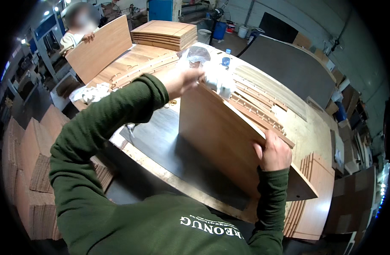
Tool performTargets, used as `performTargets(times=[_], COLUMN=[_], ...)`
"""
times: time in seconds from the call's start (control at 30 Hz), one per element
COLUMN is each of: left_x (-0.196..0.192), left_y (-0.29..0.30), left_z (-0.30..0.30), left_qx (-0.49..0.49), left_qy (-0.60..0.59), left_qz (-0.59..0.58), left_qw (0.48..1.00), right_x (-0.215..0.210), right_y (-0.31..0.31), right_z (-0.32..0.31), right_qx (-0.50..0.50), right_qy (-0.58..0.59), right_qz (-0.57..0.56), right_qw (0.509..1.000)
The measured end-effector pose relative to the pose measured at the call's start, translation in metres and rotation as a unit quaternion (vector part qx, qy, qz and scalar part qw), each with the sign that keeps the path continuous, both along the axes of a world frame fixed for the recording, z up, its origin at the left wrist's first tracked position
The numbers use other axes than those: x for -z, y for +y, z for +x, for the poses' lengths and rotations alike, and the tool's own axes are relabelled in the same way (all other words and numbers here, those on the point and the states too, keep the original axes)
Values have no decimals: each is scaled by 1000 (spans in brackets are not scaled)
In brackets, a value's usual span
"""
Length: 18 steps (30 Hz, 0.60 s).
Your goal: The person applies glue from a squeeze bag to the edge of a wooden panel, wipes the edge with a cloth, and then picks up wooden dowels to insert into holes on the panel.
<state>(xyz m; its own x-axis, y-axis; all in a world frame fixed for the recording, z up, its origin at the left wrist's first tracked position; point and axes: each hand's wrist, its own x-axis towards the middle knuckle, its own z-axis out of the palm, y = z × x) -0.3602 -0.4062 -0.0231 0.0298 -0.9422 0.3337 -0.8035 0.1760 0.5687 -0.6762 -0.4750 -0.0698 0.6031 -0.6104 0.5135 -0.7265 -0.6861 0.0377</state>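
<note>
A wooden panel (220, 131) stands on its long edge, tilted, across the dark table surface in front of me. My right hand (275, 153) is closed over its upper edge near the right end, thumb on the near face. At the far left end of that edge is my left hand (184, 83), slightly blurred, closed on a white cloth (220, 80) that lies over the panel's top edge. The fingers inside the cloth are partly hidden. Behind the panel lie wooden strips with several pale pegs (256, 111).
Stacked wooden panels stand at the back (163, 35) and at right (316, 187). Brown board stacks (41, 170) sit left. A bottle (226, 58) stands beyond the cloth. Across the table, another person's hand (89, 37) holds an upright panel (103, 51). A dark sheet (288, 59) lies behind.
</note>
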Motion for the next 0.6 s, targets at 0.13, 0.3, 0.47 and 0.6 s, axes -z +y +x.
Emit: performTargets(times=[0.13, 0.3, 0.47, 0.6], left_x=[-44, 13, 15, 65], left_y=[9, 19, 20, 72], left_z=[14, 38, 59, 98], left_qx=[1, 0, 53, -158], left_qy=[-58, -156, 16, 342], left_qz=[-192, -56, -61, -38], left_qw=[980, 986, 997, 926], right_x=[-1, -1, -6, -18], right_y=[7, 8, 15, 44], right_z=[7, 20, 12, 0], right_qx=[40, 78, 120, 108], right_qy=[-18, -21, 2, -29], right_qz=[2, -11, 14, 91], right_qw=[999, 997, 993, 990])
